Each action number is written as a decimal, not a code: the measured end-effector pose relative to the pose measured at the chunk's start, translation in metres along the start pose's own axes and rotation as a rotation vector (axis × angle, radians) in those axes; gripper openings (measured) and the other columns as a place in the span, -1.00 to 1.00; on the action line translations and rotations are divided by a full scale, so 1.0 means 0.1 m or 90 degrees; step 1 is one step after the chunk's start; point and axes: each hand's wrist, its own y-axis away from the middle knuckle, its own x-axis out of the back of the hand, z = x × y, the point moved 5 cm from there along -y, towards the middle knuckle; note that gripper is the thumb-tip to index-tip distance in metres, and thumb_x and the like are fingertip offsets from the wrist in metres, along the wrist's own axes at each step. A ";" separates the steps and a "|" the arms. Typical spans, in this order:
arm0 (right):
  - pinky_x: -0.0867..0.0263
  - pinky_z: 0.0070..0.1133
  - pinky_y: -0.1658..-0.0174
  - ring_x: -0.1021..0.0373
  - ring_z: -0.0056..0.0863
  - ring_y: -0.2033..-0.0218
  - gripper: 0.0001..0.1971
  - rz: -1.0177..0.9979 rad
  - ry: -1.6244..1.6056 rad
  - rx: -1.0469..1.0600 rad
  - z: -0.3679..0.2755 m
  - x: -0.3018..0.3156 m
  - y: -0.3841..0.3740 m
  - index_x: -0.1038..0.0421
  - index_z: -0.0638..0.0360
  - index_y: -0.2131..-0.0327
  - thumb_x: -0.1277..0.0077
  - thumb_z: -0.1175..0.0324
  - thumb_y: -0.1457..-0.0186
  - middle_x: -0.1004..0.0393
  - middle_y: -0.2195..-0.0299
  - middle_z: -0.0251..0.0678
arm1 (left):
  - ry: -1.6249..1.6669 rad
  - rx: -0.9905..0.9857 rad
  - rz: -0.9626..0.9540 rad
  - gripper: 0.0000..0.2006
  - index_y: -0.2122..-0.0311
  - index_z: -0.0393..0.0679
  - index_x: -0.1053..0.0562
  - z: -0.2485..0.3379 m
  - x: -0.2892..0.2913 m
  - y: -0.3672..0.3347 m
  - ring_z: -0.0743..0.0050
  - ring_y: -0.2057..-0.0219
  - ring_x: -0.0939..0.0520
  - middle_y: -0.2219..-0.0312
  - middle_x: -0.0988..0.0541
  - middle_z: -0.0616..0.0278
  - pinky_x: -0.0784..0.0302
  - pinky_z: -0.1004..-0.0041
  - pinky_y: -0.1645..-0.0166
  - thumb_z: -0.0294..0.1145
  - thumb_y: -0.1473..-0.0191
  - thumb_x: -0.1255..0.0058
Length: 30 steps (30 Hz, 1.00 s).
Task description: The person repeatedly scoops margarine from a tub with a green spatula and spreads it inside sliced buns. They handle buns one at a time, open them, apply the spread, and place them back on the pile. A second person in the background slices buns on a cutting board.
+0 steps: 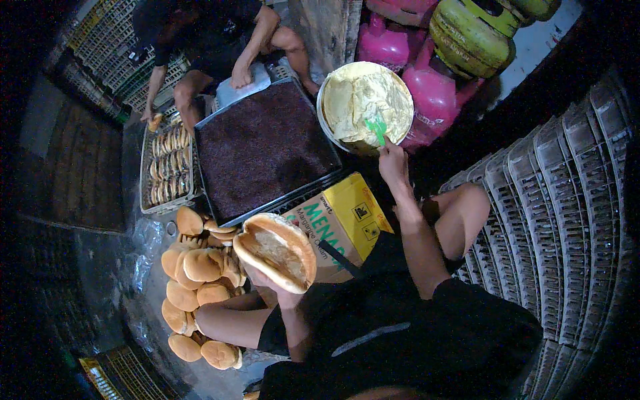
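A split bread bun [275, 252], opened to show its pale inside, rests in my left hand [275, 283], which grips it from below. My right hand [393, 160] is closed round the handle of a green spatula [377, 129]. The spatula's blade touches the pale yellow cream [363, 93] in a round white tub [323, 119]. Left of the tub, a large black-rimmed tray [220, 215] holds dark brown granules [263, 150]. Several whole buns [202, 265] lie piled to the left of my knee.
Across from me a co-worker's hand [241, 76] rests on a pale sheet by the tray; the other reaches to a crate [148, 193] of filled buns. A cardboard box [333, 227] stands before me. Pink and green gas cylinders [427, 93] stand far right; stacked crates [533, 213] line the right.
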 end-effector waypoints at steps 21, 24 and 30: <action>0.06 -0.73 0.82 0.00 -0.76 0.83 -0.65 -0.036 -0.643 -0.184 0.15 -0.81 -0.33 -0.24 -0.07 -0.01 0.20 0.35 -0.12 -0.12 0.74 -0.57 | -0.188 -0.107 0.006 -0.35 -0.08 0.09 -0.15 0.13 0.00 0.15 0.20 -0.03 -0.27 -0.03 -0.24 0.26 -0.18 0.20 -0.11 0.16 0.10 0.09; 0.00 -0.71 0.77 -0.02 -0.75 0.80 -0.63 0.027 -0.461 -0.153 0.20 -0.81 -0.41 -0.22 -0.07 -0.03 0.19 0.37 -0.11 -0.13 0.74 -0.55 | -0.121 -0.071 0.007 -0.37 -0.07 0.08 -0.16 0.06 0.20 0.11 0.19 -0.03 -0.28 -0.03 -0.24 0.25 -0.18 0.20 -0.11 0.13 0.09 0.07; -0.05 -0.72 0.64 -0.05 -0.74 0.70 -0.62 0.110 -0.299 0.068 -0.03 -0.51 -0.34 -0.20 0.07 -0.04 0.21 0.42 -0.11 -0.10 0.72 -0.53 | -0.066 -0.003 0.057 -0.40 -0.06 0.06 -0.19 -0.03 0.51 -0.03 0.18 -0.03 -0.28 -0.02 -0.26 0.23 -0.18 0.19 -0.11 0.05 0.08 0.04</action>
